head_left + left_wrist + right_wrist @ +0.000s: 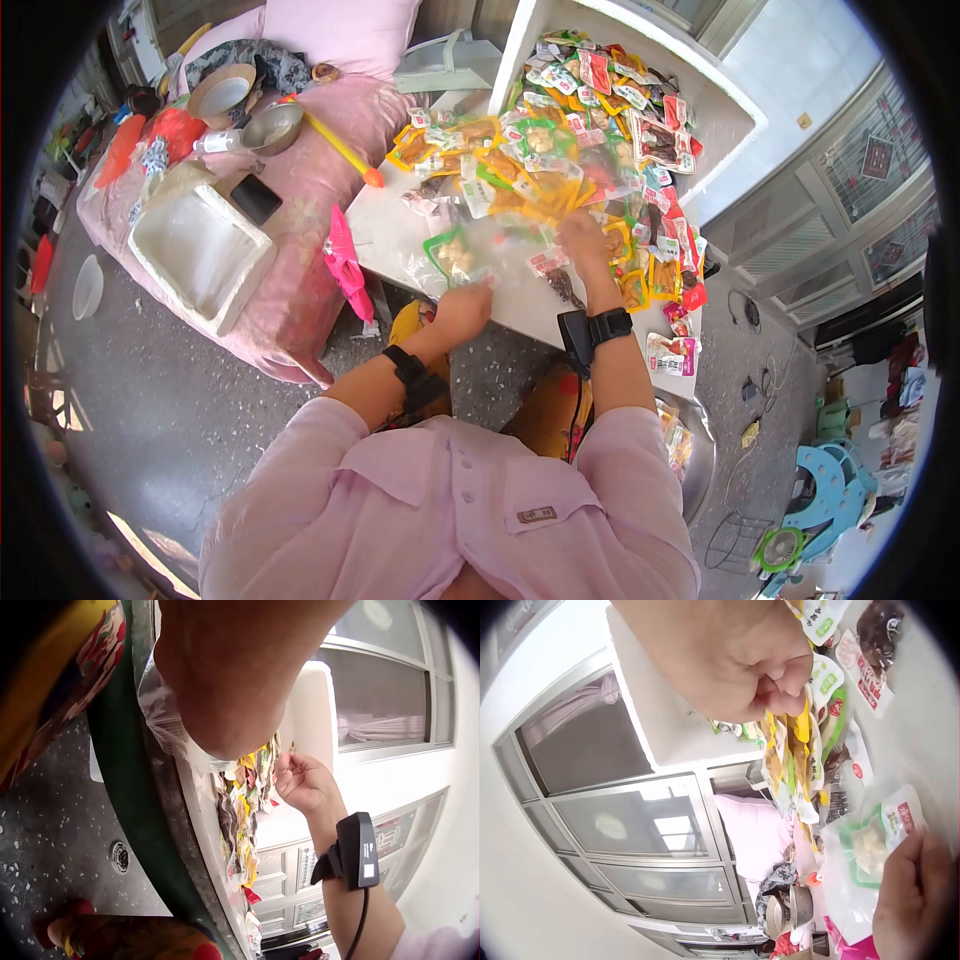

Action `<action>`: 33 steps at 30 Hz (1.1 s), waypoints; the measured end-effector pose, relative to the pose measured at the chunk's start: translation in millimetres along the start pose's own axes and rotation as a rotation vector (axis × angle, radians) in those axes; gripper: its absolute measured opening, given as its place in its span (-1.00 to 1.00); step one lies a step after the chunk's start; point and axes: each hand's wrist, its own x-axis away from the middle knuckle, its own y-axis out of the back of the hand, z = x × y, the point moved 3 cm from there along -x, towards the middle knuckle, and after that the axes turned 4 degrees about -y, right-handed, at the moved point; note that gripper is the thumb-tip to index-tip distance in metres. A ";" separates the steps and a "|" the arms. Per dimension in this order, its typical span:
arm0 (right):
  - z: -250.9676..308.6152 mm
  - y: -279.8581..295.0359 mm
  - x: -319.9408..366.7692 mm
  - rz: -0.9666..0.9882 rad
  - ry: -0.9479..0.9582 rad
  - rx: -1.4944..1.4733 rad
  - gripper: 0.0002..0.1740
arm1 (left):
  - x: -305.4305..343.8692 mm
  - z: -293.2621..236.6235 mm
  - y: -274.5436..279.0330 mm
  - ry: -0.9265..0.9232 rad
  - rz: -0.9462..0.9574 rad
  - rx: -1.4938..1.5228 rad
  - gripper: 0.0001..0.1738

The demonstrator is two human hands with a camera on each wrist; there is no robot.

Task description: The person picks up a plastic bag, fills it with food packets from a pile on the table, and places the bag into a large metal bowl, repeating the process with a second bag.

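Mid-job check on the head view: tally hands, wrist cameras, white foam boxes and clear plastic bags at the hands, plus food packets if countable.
Hands: 2 (left, right)
Wrist cameras: 2 (left, right)
White foam boxes: 2 (bed, table)
Clear plastic bag: 1
Total: 7
Food packets overlap too much to count.

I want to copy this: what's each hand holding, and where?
Left hand: a clear plastic bag, by its edge. Right hand: I can't tell.
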 end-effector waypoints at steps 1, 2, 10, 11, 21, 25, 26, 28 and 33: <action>10.5 3.9 -14.3 -0.033 -0.019 -0.025 -0.86 | 0.1 -0.4 0.8 0.001 0.010 -0.004 -0.92; 6.9 10.5 -42.9 -0.037 0.010 0.040 -0.82 | 0.6 -0.6 1.6 -0.010 -0.006 0.003 -0.92; 28.5 -3.0 -127.2 -0.234 0.024 0.733 -0.40 | 1.0 1.6 1.9 -0.045 0.017 0.021 -0.91; 41.1 -9.8 -117.5 -0.247 -0.007 0.753 -0.39 | 1.4 1.6 2.5 -0.053 0.010 0.024 -0.90; -4.1 -28.6 -182.1 -0.295 0.174 0.699 -0.66 | 2.6 1.1 4.3 -0.076 -0.038 0.048 -0.90; 13.0 -29.0 -162.8 -0.099 0.368 -0.099 -0.87 | 3.4 1.2 2.8 -0.102 -0.090 0.036 -0.91; 23.6 -27.0 -152.2 -0.060 0.289 -0.291 -0.90 | 3.0 1.0 2.7 -0.106 -0.097 0.034 -0.91; 46.2 -22.6 -123.6 -0.050 0.224 -0.494 -0.93 | 3.2 0.2 2.9 -0.100 -0.099 0.029 -0.92; 43.6 1.6 -71.5 -0.041 0.218 -0.744 -0.95 | 2.6 -0.7 1.9 -0.062 -0.094 0.008 -0.92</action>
